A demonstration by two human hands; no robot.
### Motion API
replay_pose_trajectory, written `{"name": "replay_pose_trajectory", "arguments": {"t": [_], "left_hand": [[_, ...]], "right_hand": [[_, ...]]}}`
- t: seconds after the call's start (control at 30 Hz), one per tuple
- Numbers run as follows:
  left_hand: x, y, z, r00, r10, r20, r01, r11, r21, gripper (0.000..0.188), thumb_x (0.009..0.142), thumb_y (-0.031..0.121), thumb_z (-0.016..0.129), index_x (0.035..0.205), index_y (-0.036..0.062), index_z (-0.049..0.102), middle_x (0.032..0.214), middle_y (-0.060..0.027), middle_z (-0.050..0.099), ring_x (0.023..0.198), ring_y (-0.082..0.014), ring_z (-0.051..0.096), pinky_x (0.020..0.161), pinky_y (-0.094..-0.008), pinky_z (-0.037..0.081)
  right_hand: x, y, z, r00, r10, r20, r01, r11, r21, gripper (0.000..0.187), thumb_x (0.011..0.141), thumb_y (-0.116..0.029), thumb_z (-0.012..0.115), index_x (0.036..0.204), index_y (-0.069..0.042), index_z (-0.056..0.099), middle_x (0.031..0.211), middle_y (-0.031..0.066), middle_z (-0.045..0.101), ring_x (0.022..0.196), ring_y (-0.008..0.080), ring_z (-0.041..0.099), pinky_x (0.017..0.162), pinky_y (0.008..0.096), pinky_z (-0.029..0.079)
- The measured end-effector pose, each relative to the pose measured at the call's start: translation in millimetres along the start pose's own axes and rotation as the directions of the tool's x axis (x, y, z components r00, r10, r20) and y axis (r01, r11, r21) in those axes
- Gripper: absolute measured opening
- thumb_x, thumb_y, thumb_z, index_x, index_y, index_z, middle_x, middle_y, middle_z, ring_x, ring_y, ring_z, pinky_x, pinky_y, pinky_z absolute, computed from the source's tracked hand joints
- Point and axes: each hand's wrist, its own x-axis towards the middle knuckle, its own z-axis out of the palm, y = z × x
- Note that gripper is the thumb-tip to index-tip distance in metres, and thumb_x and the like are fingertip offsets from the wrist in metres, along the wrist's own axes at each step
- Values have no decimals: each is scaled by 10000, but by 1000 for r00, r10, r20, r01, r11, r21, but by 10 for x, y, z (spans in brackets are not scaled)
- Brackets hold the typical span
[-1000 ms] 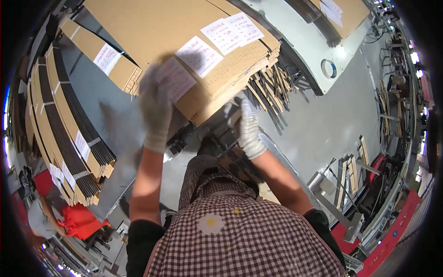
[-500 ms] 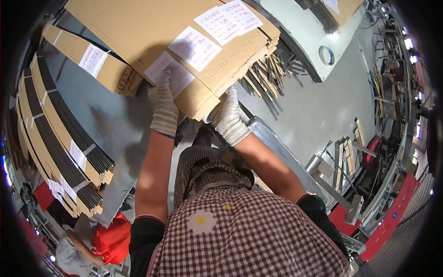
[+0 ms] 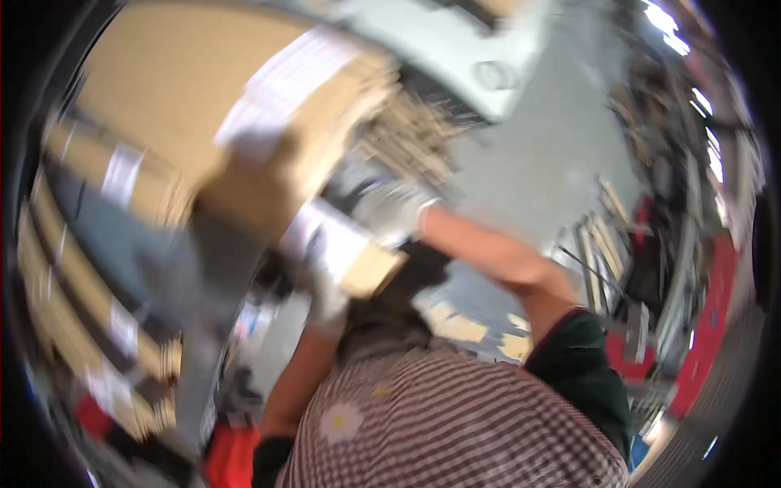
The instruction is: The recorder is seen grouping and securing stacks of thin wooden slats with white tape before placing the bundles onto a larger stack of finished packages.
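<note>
A strapped-looking bundle of brown cardboard strips (image 3: 373,275) with a white label (image 3: 335,242) is between my two gloved hands, close in front of my apron. My left hand (image 3: 327,299) is closed at its near left side, its fingers smeared by motion. At the bundle's right side my right hand (image 3: 392,213) grips it in a pale knitted glove. The large cardboard stack (image 3: 179,61) lies just beyond on a grey surface, carrying white labels (image 3: 281,85). Blur hides how far the bundle's far end overlaps the stack.
Smaller cardboard bundles (image 3: 93,154) line the left side, with long dark-edged stacks (image 3: 93,285) nearer me. Loose strips (image 3: 411,134) lie right of the large stack. A pale table (image 3: 455,57) stands at the back, a roll of tape (image 3: 495,75) on it. Red cloth (image 3: 232,455) shows lower left.
The labelled bundle has come away from the near edge of the stack, toward my body, with both hands on it. My view has swung, and the stack sits farther left.
</note>
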Motion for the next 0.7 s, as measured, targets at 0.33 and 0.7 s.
{"name": "replay_pose_trajectory", "arguments": {"t": [0.33,0.7], "left_hand": [[-278,-120,240,862,-361,355,86,795,601,506,875,310,657,1254,2,525,1162,-115,594,1016,-224,594,882,-354,513],[-534,-205,766,716,-470,516,-137,630,764,577,908,455,569,1293,28,513,1214,-130,575,1066,-258,567,912,-396,492]], "right_hand": [[-1289,-761,1212,230,657,-718,-601,676,426,151,769,-240,621,720,-98,612,625,132,622,576,335,636,519,455,503],[-1637,-1123,2105,-30,689,-724,-719,488,494,203,767,-305,648,721,-111,612,654,99,620,600,310,636,500,460,476]]}}
